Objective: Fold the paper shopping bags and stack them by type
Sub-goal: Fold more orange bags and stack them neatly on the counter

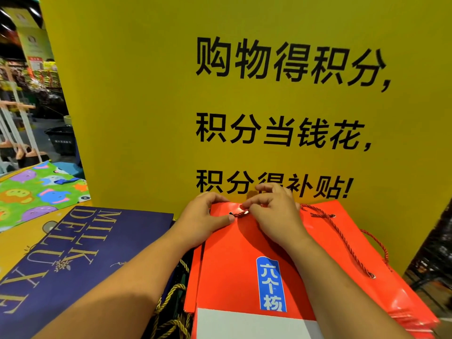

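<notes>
A flat orange-red paper bag (pixel 232 260) with a blue label lies on top of a stack of the same bags (pixel 381 285). My left hand (pixel 203 221) grips the bag's far top edge, thumb pressed on its face beside the eyelet. My right hand (pixel 274 211) pinches the red twisted rope handle (pixel 241 213) at that eyelet. To the left lies a flat navy bag (pixel 73 253) with gold lettering, with gold rope handles (pixel 171 302) showing beside it.
A tall yellow sign board (pixel 146 94) with black characters stands right behind the bags. A green cartoon-printed bag (pixel 36 192) lies at the far left on a yellow surface (pixel 22 243). Shop shelves and a black basket (pixel 61 140) show in the left background.
</notes>
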`<state>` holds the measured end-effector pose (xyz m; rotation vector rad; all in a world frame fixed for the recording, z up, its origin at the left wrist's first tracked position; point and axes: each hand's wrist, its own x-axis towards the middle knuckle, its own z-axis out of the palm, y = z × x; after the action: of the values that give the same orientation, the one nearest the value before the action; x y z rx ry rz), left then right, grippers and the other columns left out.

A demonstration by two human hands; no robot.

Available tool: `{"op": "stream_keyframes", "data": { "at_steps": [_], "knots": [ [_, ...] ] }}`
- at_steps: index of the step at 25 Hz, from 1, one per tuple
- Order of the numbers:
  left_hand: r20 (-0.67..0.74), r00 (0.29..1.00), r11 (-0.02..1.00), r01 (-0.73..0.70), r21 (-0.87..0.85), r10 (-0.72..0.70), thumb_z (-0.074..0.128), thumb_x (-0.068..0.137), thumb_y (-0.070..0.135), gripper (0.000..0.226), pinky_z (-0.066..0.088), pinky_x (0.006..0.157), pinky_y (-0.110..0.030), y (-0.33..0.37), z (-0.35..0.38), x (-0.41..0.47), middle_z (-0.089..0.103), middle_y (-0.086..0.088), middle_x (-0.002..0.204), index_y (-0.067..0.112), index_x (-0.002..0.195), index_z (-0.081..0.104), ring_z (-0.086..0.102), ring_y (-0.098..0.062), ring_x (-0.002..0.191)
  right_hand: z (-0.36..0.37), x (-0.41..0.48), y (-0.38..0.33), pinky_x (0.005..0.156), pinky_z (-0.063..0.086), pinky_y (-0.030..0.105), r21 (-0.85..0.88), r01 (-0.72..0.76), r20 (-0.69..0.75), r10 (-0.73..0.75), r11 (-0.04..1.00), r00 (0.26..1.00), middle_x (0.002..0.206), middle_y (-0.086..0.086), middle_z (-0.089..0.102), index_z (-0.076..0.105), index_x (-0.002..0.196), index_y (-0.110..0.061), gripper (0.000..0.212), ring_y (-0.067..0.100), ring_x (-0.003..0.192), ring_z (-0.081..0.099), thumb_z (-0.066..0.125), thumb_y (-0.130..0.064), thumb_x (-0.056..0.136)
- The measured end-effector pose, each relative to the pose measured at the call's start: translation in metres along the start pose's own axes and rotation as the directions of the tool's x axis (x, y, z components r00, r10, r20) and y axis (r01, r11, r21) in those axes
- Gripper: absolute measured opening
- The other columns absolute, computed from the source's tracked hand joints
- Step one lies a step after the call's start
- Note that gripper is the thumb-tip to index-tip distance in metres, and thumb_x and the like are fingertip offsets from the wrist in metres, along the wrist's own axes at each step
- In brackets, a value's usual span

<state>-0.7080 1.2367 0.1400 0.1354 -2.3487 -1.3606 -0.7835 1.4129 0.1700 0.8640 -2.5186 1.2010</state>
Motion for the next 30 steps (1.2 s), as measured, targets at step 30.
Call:
{"op": "stream_keyframes", "data": {
  "at_steps": [30],
  "knots": [
    [-0.034, 0.873, 0.857, -0.470, 0.210, 0.487, 0.068, 0.086, -0.005, 0.035, 0.043, 0.080, -0.007, 0.022, 0.003, -0.010, 0.052, 0.002, 0.127, 0.028, 0.095, 0.064, 0.052, 0.002, 0.118, -0.014, 0.003, -0.004, 0.076, 0.052, 0.037, -0.258, 0.351, 0.144, -0.323, 0.900, 0.935, 0.098, -0.007, 0.072, 0.069, 0.104, -0.033, 0.017, 0.016, 0.092, 0.065, 0.057, -0.026, 0.095]
  ]
}}
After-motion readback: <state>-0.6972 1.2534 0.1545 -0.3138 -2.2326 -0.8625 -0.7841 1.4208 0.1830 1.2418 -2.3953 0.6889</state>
